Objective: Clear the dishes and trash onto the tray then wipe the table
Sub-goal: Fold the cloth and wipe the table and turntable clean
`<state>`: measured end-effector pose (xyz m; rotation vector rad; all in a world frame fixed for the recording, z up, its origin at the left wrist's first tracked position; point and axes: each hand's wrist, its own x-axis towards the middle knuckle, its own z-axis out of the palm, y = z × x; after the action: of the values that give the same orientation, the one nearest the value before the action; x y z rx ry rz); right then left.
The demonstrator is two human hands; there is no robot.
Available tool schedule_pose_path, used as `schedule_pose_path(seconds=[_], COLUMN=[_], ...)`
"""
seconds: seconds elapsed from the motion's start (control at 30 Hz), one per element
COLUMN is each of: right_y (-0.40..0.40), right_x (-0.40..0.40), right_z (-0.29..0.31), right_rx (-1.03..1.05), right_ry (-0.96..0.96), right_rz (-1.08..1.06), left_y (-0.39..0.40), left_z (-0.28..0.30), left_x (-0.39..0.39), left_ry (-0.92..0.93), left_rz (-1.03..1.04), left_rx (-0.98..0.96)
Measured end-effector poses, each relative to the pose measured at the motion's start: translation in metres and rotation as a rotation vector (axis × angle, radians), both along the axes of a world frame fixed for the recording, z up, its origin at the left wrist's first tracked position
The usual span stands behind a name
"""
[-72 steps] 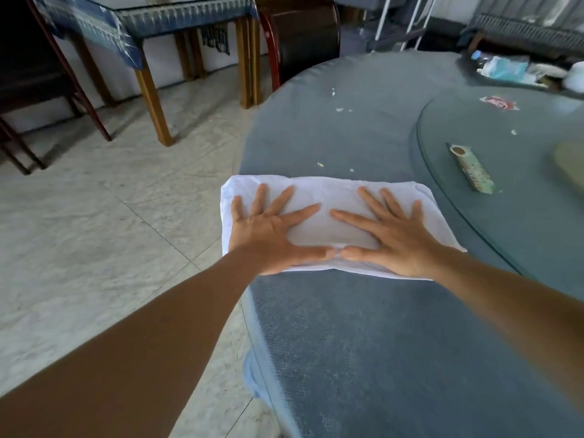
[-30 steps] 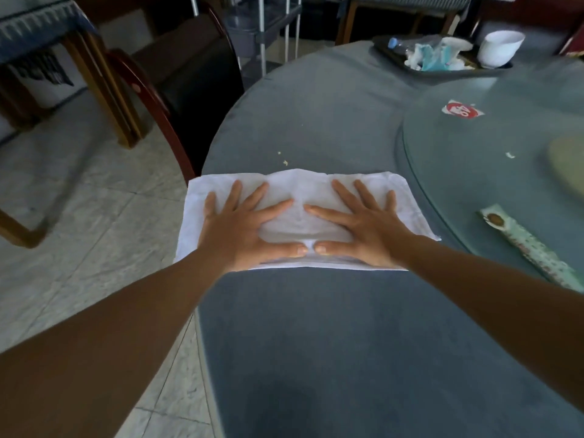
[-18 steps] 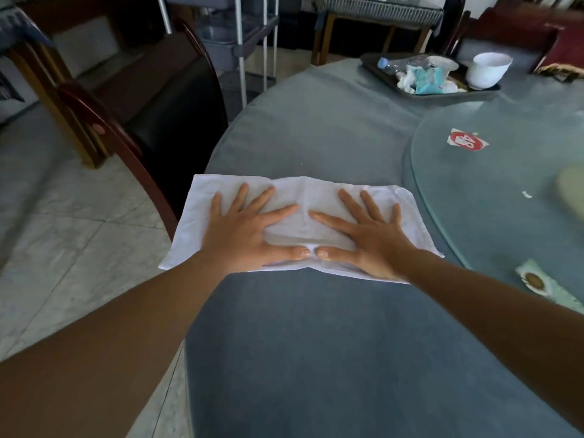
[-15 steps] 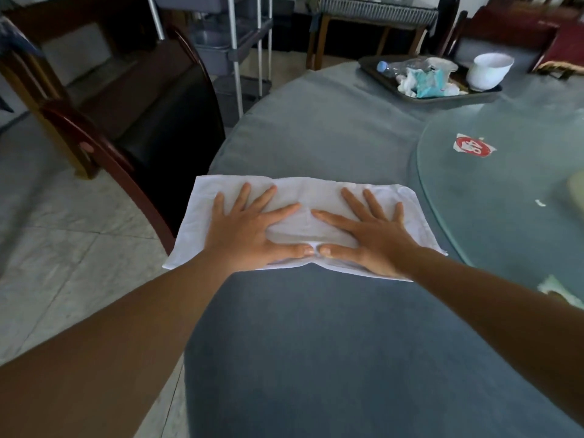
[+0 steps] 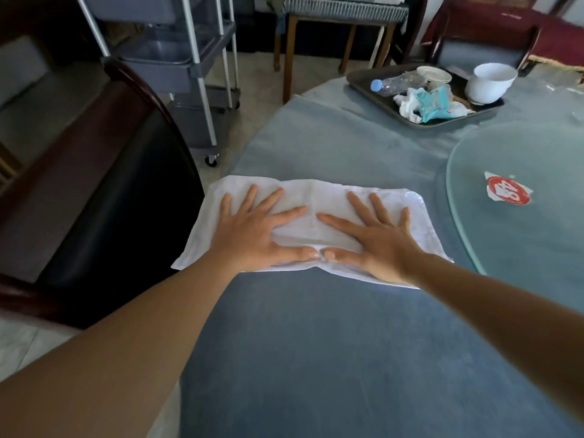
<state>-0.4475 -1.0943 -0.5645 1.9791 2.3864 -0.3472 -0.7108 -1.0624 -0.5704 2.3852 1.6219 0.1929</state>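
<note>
Fingers [image 5: 265,200] of left hand [image 5: 252,235] and right hand [image 5: 376,238] splayed wide, pressing flat on white cloth [image 5: 316,191]; thumbs touching; cloth on table [image 5: 316,343] edge.

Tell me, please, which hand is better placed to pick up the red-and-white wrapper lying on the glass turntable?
Probably the right hand. It presses the white cloth on the side nearest the wrapper; the left hand lies on the cloth's far side, by the chair.

We see pale tile floor [image 5: 38,121] at left, dark wooden chair [image 5: 104,197] by the table's left edge, grey wheeled cart [image 5: 196,74] behind it, wooden side table [image 5: 341,14] at back, another chair [image 5: 486,36] far right. Dim light.
</note>
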Motion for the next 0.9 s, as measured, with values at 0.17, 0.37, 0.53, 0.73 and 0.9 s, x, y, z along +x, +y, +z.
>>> schedule_pose_path(seconds=[0.17, 0.37, 0.53, 0.73, 0.9], right_y=[0.046, 0.1, 0.14, 0.176, 0.203], right_x=[-0.003, -0.004, -0.004, 0.002, 0.009], right_z=[0.0, 0.001, 0.005, 0.006, 0.003], right_rx=[0.002, 0.007, -0.032, -0.038, -0.022], right_ry=[-0.022, -0.048, -0.075, -0.099, -0.097], right_rz=[-0.075, -0.202, -0.283, -0.344, -0.407], left_y=[0.068, 0.159, 0.218, 0.275, 0.32], left_z=[-0.003, -0.004, -0.005, -0.006, -0.005], left_x=[0.001, 0.008, 0.017, 0.029, 0.047], left_ry=[0.012, 0.013, 0.001, -0.005, 0.011], left_rz=[-0.068, -0.214, -0.304, -0.394, -0.471], left_rx=[-0.018, -0.018, -0.008, 0.003, 0.014])
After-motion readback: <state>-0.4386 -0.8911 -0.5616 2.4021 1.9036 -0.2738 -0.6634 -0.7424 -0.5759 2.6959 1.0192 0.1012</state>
